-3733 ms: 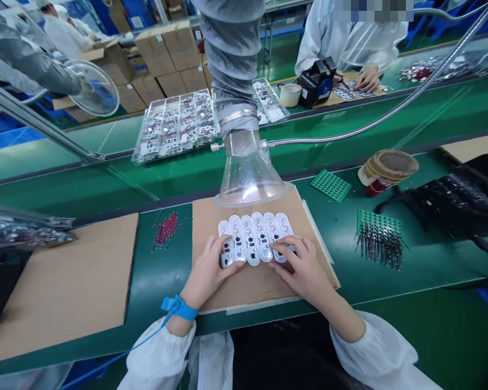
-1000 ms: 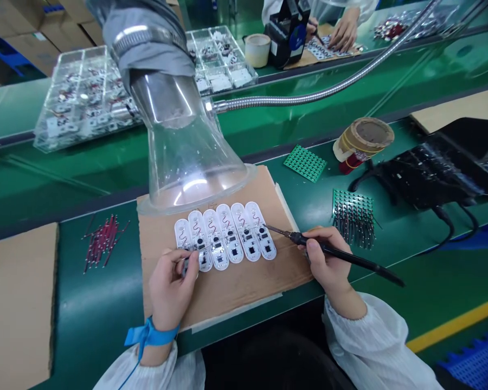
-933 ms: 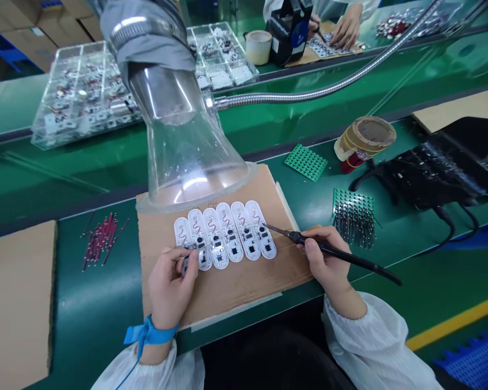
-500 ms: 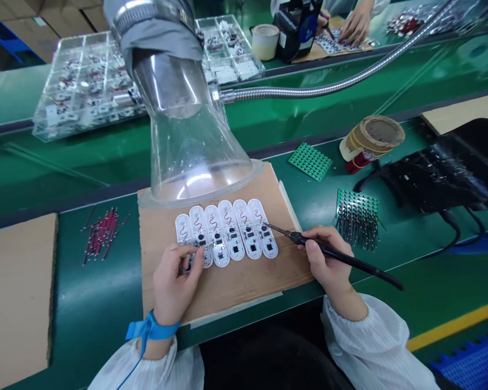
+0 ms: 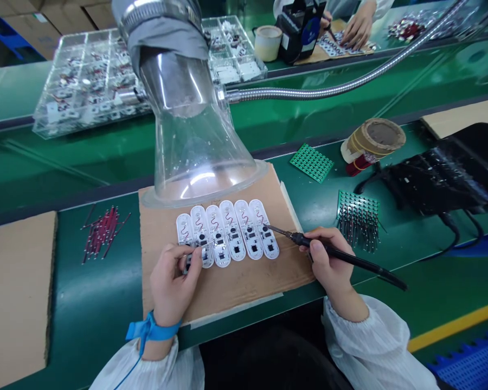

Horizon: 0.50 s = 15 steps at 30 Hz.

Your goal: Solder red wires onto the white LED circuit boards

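Several white oval circuit boards point(image 5: 236, 233) lie side by side on a brown cardboard sheet point(image 5: 244, 281). Over the left end of the row, my left hand point(image 5: 174, 279) is closed in a pinch on a thin wire-like piece, too small to name surely. My right hand point(image 5: 332, 257) grips a black soldering iron point(image 5: 350, 260), whose tip touches or nearly touches the rightmost board. Thin red wires curl on the upper halves of the boards. A blue strap point(image 5: 152, 329) goes round my left wrist.
A clear fume hood point(image 5: 203, 146) hangs over the cardboard's back. Dark red wires point(image 5: 106, 233) lie left. Right are green boards point(image 5: 311, 162), black wires point(image 5: 358, 230), a tape roll point(image 5: 374, 138) and a black box point(image 5: 443, 168). A parts tray point(image 5: 93, 81) and a person's hands point(image 5: 357, 30) are behind.
The view has shifted slightly. My left hand has moved a little left relative to the boards, still pinched. The iron's tip remains at the rightmost board.
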Each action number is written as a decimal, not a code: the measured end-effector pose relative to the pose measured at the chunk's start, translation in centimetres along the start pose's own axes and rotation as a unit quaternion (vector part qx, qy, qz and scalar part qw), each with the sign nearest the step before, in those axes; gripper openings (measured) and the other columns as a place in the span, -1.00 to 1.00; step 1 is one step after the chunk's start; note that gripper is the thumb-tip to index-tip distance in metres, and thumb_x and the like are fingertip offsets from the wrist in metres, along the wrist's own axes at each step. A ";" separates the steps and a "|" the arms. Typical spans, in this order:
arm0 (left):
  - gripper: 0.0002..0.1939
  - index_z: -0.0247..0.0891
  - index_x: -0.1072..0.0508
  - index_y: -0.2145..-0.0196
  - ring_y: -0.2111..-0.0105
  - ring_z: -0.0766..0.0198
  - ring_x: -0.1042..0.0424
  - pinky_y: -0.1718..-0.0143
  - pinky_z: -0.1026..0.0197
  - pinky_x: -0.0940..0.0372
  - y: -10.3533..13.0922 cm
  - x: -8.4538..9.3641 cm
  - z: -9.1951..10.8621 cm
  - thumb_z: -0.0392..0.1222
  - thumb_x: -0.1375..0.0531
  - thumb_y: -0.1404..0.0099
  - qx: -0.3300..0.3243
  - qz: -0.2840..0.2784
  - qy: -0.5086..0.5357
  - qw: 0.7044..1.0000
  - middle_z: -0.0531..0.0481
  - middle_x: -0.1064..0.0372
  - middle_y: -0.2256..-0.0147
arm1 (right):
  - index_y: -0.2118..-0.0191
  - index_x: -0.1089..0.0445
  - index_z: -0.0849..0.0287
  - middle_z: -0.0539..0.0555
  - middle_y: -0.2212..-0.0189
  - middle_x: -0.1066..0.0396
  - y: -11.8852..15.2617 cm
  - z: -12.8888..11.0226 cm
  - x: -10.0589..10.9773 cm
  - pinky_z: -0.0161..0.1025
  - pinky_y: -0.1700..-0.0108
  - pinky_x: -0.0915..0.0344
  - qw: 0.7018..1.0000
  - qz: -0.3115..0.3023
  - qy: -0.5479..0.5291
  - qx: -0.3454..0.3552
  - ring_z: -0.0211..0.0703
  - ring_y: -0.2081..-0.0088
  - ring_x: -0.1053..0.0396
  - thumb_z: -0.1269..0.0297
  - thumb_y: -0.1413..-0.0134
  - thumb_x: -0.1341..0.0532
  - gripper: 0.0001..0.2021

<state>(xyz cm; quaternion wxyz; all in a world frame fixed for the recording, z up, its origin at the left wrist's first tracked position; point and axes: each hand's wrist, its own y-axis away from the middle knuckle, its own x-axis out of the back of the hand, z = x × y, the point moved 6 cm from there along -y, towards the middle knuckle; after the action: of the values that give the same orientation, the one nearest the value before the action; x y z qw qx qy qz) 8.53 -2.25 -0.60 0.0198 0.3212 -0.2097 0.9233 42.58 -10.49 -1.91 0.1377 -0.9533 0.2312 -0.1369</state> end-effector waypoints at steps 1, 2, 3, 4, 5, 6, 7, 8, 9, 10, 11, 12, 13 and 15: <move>-0.89 -0.19 -0.49 0.18 0.49 0.38 -0.22 0.41 0.27 -0.16 0.0 0.0 0.0 -0.31 -0.35 -0.50 -0.002 0.001 0.001 1.000 0.21 -0.16 0.44 | 0.09 -0.56 0.03 0.01 0.33 -0.60 0.0 0.0 -0.1 -0.27 0.40 -0.53 1.000 -0.006 0.003 0.001 -0.17 0.44 -0.59 0.19 -0.47 -0.35 -0.93; -0.89 -0.19 -0.49 0.18 0.49 0.38 -0.22 0.41 0.27 -0.15 0.0 0.0 0.1 -0.31 -0.35 -0.50 -0.003 0.004 0.001 1.000 0.21 -0.15 0.44 | 0.09 -0.56 0.03 0.01 0.32 -0.61 0.0 0.0 -0.1 -0.27 0.39 -0.53 1.000 -0.010 0.006 0.002 -0.17 0.44 -0.60 0.20 -0.47 -0.35 -0.93; -0.89 -0.18 -0.49 0.18 0.49 0.38 -0.22 0.42 0.27 -0.15 0.0 0.1 0.1 -0.32 -0.35 -0.49 -0.003 0.005 0.001 1.000 0.21 -0.15 0.44 | 0.08 -0.57 0.03 0.02 0.31 -0.61 0.0 0.0 -0.1 -0.27 0.39 -0.53 1.000 -0.013 0.010 0.002 -0.17 0.44 -0.60 0.20 -0.47 -0.35 -0.93; -0.89 -0.18 -0.50 0.18 0.49 0.38 -0.21 0.42 0.27 -0.15 0.0 0.1 0.1 -0.32 -0.36 -0.49 -0.004 0.007 -0.001 1.000 0.21 -0.15 0.44 | 0.08 -0.57 0.03 0.02 0.30 -0.61 0.0 0.1 -0.1 -0.27 0.39 -0.53 1.000 -0.014 0.014 0.002 -0.17 0.43 -0.61 0.20 -0.46 -0.36 -0.93; -0.89 -0.18 -0.50 0.18 0.49 0.38 -0.21 0.42 0.27 -0.14 0.0 0.0 0.2 -0.31 -0.36 -0.49 -0.003 0.007 -0.002 1.000 0.21 -0.15 0.45 | 0.08 -0.58 0.03 0.03 0.29 -0.62 0.0 0.1 -0.1 -0.27 0.38 -0.54 1.000 -0.016 0.018 0.001 -0.17 0.43 -0.62 0.20 -0.46 -0.36 -0.93; -0.89 -0.18 -0.50 0.18 0.49 0.38 -0.21 0.42 0.27 -0.14 0.0 0.0 0.2 -0.31 -0.36 -0.49 -0.002 0.007 -0.004 1.000 0.21 -0.15 0.45 | 0.07 -0.58 0.03 0.03 0.28 -0.62 0.0 0.2 -0.1 -0.27 0.37 -0.54 1.000 -0.018 0.021 -0.001 -0.17 0.42 -0.63 0.20 -0.46 -0.36 -0.93; -0.89 -0.18 -0.50 0.18 0.49 0.38 -0.21 0.42 0.27 -0.14 0.0 0.0 0.2 -0.31 -0.36 -0.49 -0.001 0.006 -0.004 1.000 0.21 -0.15 0.45 | 0.07 -0.58 0.03 0.03 0.27 -0.62 0.1 0.2 -0.1 -0.28 0.36 -0.55 1.000 -0.019 0.025 -0.003 -0.17 0.41 -0.64 0.21 -0.46 -0.36 -0.93; -0.89 -0.18 -0.50 0.18 0.50 0.37 -0.21 0.42 0.26 -0.14 0.0 0.0 0.2 -0.30 -0.36 -0.49 0.000 0.006 -0.005 1.000 0.21 -0.15 0.45 | 0.06 -0.58 0.03 0.03 0.26 -0.62 0.1 0.3 -0.1 -0.28 0.35 -0.55 0.999 -0.021 0.027 -0.004 -0.17 0.41 -0.65 0.21 -0.46 -0.36 -0.94; -0.90 -0.18 -0.50 0.18 0.50 0.37 -0.21 0.42 0.26 -0.14 0.0 0.0 0.3 -0.30 -0.36 -0.49 0.000 0.006 -0.006 1.000 0.21 -0.14 0.45 | 0.06 -0.58 0.03 0.03 0.27 -0.62 0.1 0.3 -0.1 -0.29 0.35 -0.56 0.999 -0.024 0.028 -0.003 -0.17 0.40 -0.65 0.22 -0.46 -0.36 -0.94; -0.90 -0.18 -0.50 0.18 0.50 0.37 -0.21 0.43 0.26 -0.14 0.0 0.0 0.3 -0.30 -0.36 -0.49 0.000 0.006 -0.006 1.000 0.21 -0.14 0.45 | 0.06 -0.58 0.03 0.02 0.28 -0.62 0.1 0.3 -0.1 -0.30 0.35 -0.56 0.999 -0.026 0.030 -0.002 -0.17 0.40 -0.65 0.22 -0.46 -0.36 -0.94; -0.90 -0.18 -0.50 0.18 0.50 0.37 -0.21 0.43 0.26 -0.14 0.0 0.1 0.3 -0.31 -0.35 -0.49 -0.001 0.006 -0.006 1.000 0.21 -0.14 0.45 | 0.06 -0.58 0.03 0.02 0.28 -0.62 0.1 0.3 -0.1 -0.30 0.34 -0.56 0.999 -0.028 0.030 -0.001 -0.18 0.40 -0.66 0.22 -0.46 -0.35 -0.94; -0.89 -0.18 -0.50 0.18 0.50 0.37 -0.20 0.43 0.27 -0.14 0.0 0.1 0.4 -0.31 -0.35 -0.49 -0.003 0.006 -0.007 1.000 0.21 -0.14 0.45 | 0.06 -0.58 0.03 0.01 0.28 -0.63 0.1 0.3 -0.1 -0.31 0.34 -0.56 0.999 -0.028 0.031 -0.001 -0.18 0.40 -0.66 0.22 -0.47 -0.35 -0.94; -0.89 -0.18 -0.50 0.18 0.50 0.37 -0.20 0.43 0.27 -0.14 -0.1 0.1 0.4 -0.31 -0.35 -0.49 -0.004 0.006 -0.007 1.000 0.21 -0.13 0.45 | 0.06 -0.57 0.03 0.01 0.28 -0.63 0.0 0.3 -0.1 -0.31 0.34 -0.56 0.999 -0.029 0.032 -0.003 -0.18 0.40 -0.66 0.22 -0.47 -0.35 -0.94; -0.89 -0.18 -0.49 0.19 0.51 0.38 -0.20 0.43 0.27 -0.14 -0.1 0.1 0.5 -0.32 -0.35 -0.49 -0.008 0.008 -0.008 1.000 0.21 -0.13 0.45 | 0.06 -0.57 0.03 0.01 0.28 -0.63 0.0 0.3 -0.1 -0.31 0.35 -0.56 0.999 -0.029 0.030 -0.006 -0.18 0.40 -0.66 0.21 -0.48 -0.34 -0.93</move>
<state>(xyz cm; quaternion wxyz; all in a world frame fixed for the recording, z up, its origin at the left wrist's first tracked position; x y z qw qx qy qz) 8.76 -2.39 -0.13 0.0135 0.3268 -0.2199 0.9190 42.55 -10.37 -2.19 0.1212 -0.9558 0.2087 -0.1682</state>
